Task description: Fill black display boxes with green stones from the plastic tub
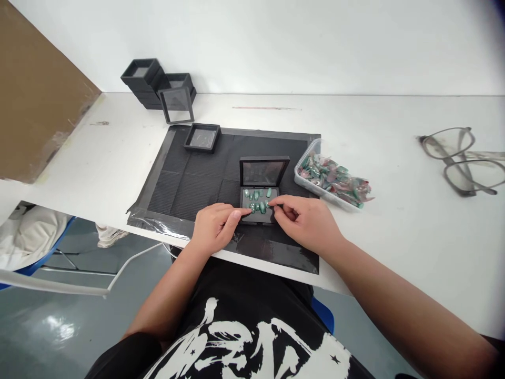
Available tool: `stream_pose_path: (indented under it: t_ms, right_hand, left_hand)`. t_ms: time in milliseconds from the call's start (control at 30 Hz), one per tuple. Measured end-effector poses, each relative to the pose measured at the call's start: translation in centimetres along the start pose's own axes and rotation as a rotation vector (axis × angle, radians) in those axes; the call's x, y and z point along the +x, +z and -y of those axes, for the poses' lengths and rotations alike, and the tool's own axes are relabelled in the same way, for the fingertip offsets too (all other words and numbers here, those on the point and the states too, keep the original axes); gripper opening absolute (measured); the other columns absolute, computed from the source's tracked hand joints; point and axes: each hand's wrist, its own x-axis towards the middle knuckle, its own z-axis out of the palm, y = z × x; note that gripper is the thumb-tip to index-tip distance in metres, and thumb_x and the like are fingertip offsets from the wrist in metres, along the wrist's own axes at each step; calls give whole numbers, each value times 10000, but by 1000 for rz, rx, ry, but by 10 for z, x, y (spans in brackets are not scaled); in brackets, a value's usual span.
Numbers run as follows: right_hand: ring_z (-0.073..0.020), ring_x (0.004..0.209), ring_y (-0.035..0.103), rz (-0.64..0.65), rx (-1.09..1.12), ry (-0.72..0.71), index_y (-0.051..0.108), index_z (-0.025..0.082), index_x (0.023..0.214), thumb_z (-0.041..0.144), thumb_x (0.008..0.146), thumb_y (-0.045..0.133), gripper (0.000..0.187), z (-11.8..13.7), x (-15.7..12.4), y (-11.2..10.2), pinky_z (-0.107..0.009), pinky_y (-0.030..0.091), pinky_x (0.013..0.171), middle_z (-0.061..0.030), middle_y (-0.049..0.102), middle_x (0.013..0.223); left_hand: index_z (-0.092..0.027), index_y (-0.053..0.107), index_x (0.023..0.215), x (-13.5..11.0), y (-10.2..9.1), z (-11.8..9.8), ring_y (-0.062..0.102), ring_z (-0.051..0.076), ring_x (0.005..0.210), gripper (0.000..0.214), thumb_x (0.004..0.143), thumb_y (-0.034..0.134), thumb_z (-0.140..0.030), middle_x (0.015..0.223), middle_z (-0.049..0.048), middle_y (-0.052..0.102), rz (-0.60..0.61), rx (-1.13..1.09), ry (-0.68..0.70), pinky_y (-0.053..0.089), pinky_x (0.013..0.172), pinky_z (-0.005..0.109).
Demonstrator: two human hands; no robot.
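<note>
Beyond the shirt (244,295), left hand (215,227) rests one forefinger on green pieces (258,199); right hand (307,218) pinches one beside it. Nudging could skew neighbours.

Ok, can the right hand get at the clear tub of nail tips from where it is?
Probably yes. The clear tub sits open-topped just beyond the right hand, slightly to its right, with nothing between them. That hand is at the black box now.
</note>
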Motion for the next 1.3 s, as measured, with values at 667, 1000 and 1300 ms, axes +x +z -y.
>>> stream_pose_path:
  t_ms: [667, 1000, 1300]
  right_hand:
    - [-123, 510, 481, -182, 86, -32, 629, 178, 1253, 337, 944, 555, 354, 8, -7, -6, -271, 398, 545, 51, 491, 608]
    - [-121, 529, 484, -342, 130, -88, 564, 184, 1326, 332, 954, 571, 400, 9, -8, -7, -270, 436, 574, 59, 511, 618]
    - [-136, 566, 486, -380, 65, -164, 448, 244, 1465, 314, 959, 590, 530, 0, -5, -4, -277, 472, 577, 58, 487, 654]
  left_hand:
    - [-216, 611, 1254, 4, -3, -4, 601, 131, 826, 378, 961, 536, -444, 1060, 53, 676, -241, -56, -53, 494, 758, 269]
    - [-210, 466, 1401, 78, -7, 1, 560, 253, 1310, 617, 875, 702, -430, 1386, 97, 620, -351, 113, -24, 439, 1118, 416]
    - [-206, 627, 1110, 67, -8, -2, 716, 175, 958, 215, 923, 659, -307, 985, -2, 785, -163, 119, 97, 507, 929, 330]
